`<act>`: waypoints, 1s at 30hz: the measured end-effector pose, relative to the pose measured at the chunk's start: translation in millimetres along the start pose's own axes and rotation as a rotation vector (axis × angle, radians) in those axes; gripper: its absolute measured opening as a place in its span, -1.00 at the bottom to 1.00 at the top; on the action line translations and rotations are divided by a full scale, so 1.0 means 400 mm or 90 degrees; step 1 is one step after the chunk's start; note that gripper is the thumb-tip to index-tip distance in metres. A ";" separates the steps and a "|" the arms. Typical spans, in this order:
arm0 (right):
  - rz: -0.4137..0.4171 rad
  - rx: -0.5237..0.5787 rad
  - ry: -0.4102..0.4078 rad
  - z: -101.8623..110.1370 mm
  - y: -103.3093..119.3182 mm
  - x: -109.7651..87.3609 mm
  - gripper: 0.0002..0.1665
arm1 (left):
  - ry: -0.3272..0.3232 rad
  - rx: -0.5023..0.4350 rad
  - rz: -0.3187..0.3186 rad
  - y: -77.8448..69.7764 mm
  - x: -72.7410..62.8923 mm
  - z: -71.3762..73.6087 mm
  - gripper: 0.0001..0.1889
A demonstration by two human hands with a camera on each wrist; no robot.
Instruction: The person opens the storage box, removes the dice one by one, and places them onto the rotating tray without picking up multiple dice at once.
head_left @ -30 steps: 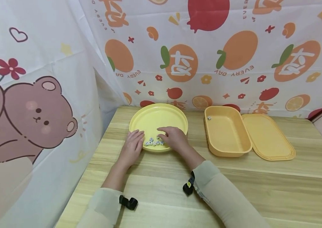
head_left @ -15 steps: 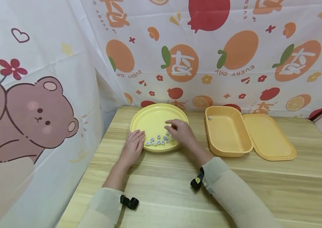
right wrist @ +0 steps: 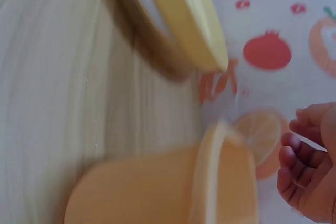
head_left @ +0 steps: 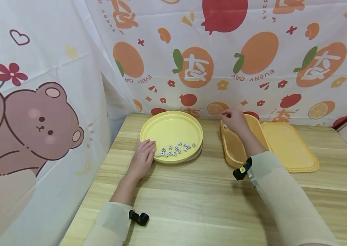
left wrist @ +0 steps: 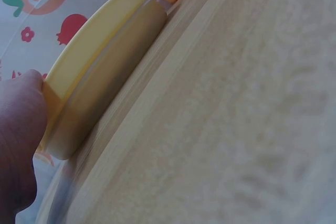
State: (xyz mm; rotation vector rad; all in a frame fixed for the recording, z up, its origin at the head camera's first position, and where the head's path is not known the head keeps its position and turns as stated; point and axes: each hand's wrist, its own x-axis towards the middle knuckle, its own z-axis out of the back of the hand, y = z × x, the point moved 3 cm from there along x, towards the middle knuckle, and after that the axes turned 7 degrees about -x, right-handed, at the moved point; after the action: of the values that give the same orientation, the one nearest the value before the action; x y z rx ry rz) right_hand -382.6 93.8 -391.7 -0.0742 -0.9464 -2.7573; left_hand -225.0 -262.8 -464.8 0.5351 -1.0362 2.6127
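In the head view, my left hand rests on the near-left rim of a round yellow tray, its fingers lying over the edge. The left wrist view shows that hand against the side of the tray. Small white dice with dark pips lie scattered along the tray's near side. My right hand is above the far-left corner of an orange rectangular box. One die lies inside that corner, just below the fingers. Loosely bent fingers show in the right wrist view, with nothing visible between them.
A flat orange lid lies on the wooden table to the right of the box. Beneath the tray is a round base with a pale edge. A printed fruit cloth hangs behind the table.
My right hand has moved right, from over the dice in the tray to above the box. More dice now show at the tray's right side. The left hand has stayed on the rim.
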 end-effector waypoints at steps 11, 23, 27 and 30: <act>-0.004 -0.136 0.188 -0.059 -0.138 0.008 -0.41 | 0.008 -0.003 0.019 0.004 -0.005 -0.002 -0.65; -0.006 -0.170 0.219 -0.084 -0.151 -0.003 -0.49 | 0.012 0.002 0.021 0.003 -0.007 0.001 -0.64; -0.017 -0.187 0.202 -0.081 -0.153 -0.003 -0.76 | 0.011 0.005 0.016 0.003 -0.008 0.002 -0.64; -0.021 -0.199 0.200 -0.079 -0.151 -0.005 -0.81 | 0.010 0.003 0.014 0.003 -0.008 0.001 -0.65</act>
State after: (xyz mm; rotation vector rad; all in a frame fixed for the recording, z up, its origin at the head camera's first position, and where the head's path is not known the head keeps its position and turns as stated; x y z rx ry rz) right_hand -393.7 121.2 -453.0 0.3174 -0.4390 -2.8081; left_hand -222.5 -264.4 -466.8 0.5060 -1.0366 2.6347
